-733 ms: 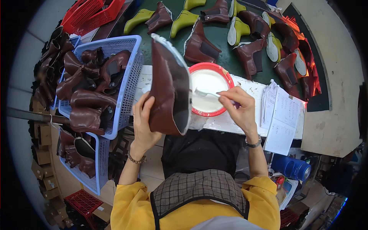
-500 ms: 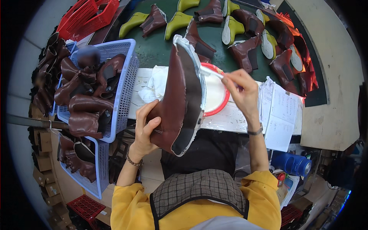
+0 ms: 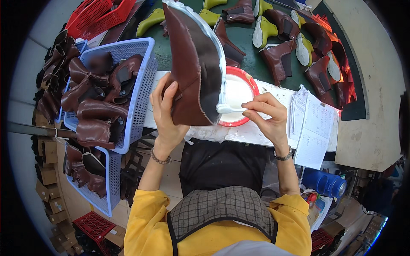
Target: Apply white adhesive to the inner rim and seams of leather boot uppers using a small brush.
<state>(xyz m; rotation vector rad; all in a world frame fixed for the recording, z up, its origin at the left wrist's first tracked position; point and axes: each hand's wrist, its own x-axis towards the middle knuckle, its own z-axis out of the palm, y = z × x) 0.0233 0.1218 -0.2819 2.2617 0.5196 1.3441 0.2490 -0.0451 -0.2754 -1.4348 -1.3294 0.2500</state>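
My left hand [image 3: 165, 112] grips a brown leather boot upper [image 3: 184, 70] from its left side and holds it tilted above the table. White paste coats the rim of the upper's dark lining, from the top down its right edge. Between the thumb and fingers of my right hand [image 3: 270, 114] is a small white brush [image 3: 230, 109]. Its head touches the lower part of that coated rim; the bristles themselves are hidden. Behind the upper and brush stands a red-rimmed bowl [image 3: 253, 82] holding white liquid, partly covered by the upper.
On the left, blue baskets [image 3: 147, 85] hold several brown uppers. Brown uppers and yellow-green boot forms [image 3: 264, 32] lie across the dark green table [image 3: 164, 57]. Written sheets [image 3: 316, 128] rest to the right of the bowl, with a blue bottle [image 3: 326, 182] below. Red baskets [image 3: 96, 21] stand far left.
The upper has risen away from me in my left hand. My right hand has brought the brush down along the coated rim, from beside its upper part to its lower end.
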